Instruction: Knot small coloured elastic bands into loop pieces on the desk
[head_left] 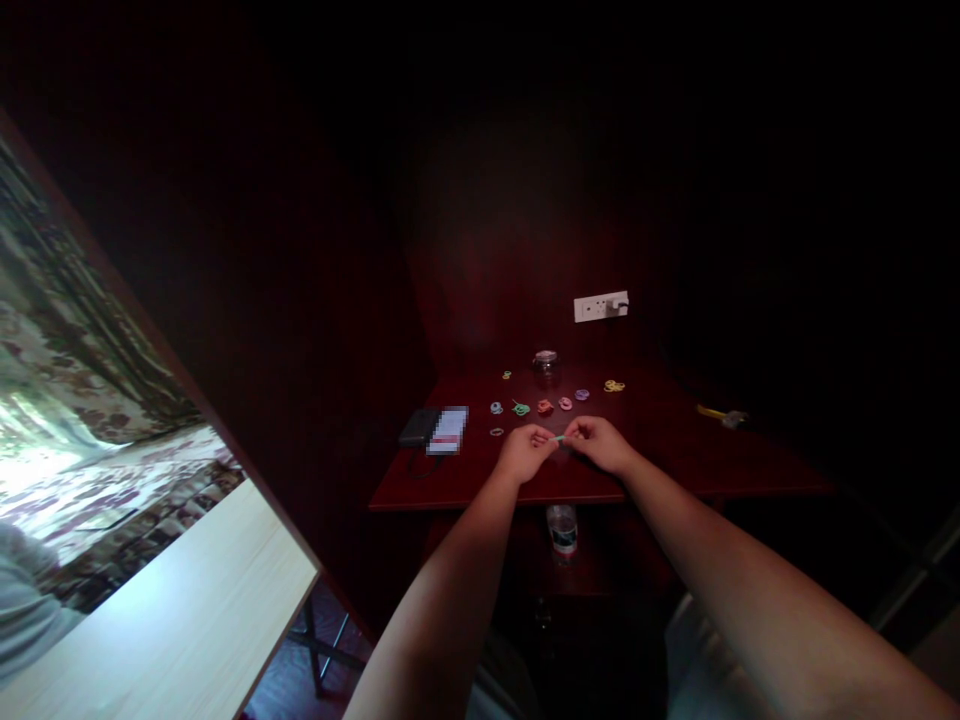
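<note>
My left hand [527, 452] and my right hand [599, 444] meet above the front of a dark red desk [442, 490]. Between their pinched fingertips runs a short green elastic band [559, 438], with one end in each hand. Just beyond them lie small piles of bands in a row: blue [496, 408], green [520, 408], orange-red [545, 407], pink [565, 404] and purple [582, 395]. A yellow pile [614, 386] sits farther right. One loose band [496, 432] rests left of my left hand.
A clear jar [546, 368] stands at the back, near small green and yellow bands [507, 375]. On the left are a phone [448, 430] and a dark case [417, 428]. A yellow-handled tool [722, 416] lies right. Below the desktop stands a bottle [562, 530]; a wall socket [601, 306] is behind.
</note>
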